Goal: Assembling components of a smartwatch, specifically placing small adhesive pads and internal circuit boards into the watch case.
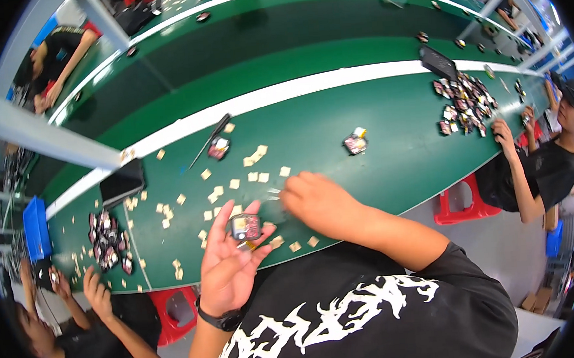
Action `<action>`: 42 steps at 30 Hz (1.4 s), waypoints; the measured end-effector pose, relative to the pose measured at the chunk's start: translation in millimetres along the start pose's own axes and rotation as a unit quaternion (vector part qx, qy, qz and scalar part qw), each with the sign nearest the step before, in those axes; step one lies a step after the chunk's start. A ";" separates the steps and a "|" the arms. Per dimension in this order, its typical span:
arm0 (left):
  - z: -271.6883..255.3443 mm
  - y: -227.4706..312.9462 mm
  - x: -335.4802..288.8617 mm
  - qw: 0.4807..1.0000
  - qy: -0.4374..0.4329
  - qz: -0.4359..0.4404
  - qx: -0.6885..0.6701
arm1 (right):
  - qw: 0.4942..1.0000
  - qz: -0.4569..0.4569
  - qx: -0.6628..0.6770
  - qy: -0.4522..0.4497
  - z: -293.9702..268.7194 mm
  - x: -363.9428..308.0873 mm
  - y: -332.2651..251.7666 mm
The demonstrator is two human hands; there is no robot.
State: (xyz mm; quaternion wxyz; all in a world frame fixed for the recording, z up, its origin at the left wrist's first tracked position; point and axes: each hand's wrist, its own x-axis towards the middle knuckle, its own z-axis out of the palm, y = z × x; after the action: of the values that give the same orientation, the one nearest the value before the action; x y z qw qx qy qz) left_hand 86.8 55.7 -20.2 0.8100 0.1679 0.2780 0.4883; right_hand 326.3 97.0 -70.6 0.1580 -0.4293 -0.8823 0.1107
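One gadget (246,227) we find held by the left hand (230,269), leftward of the right hand (319,203), whose fingers pinch apparent tweezers (273,194).

Module (246,228): rounded square, dark rim, reddish board, pale component; I hold it in my left hand (228,266), exposed face toward me.
Slim tool (272,192): silvery tips projecting leftward from my right hand (318,201); remainder hidden.

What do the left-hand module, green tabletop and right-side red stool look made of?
Module: likely dark plastic housing, from its blackish rim; its silvery area could be metal or film, too small to tell.
Tabletop: perhaps rubber or laminate; smooth, satin, softly reflective green.
Stool: probably moulded plastic; uniform semi-gloss red, cutout.
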 end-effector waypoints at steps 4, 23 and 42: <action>-16.4 -6.7 -7.8 0.969 0.042 0.072 0.233 | 0.995 0.037 0.053 0.074 3.8 -1.7 -1.2; -20.7 -16.2 -3.8 0.822 0.109 0.229 0.510 | 0.680 0.356 0.641 -0.002 -26.6 1.3 -89.4; -27.9 -12.3 -9.0 0.932 0.090 0.111 0.332 | 0.689 0.304 0.654 0.069 -2.8 -10.6 -94.7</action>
State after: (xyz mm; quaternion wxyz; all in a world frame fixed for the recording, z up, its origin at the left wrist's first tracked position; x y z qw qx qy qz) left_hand 74.9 42.0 -46.4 0.6201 0.4130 0.4754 0.4679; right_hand 265.1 31.3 -38.6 0.4169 -0.4689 -0.3942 0.6715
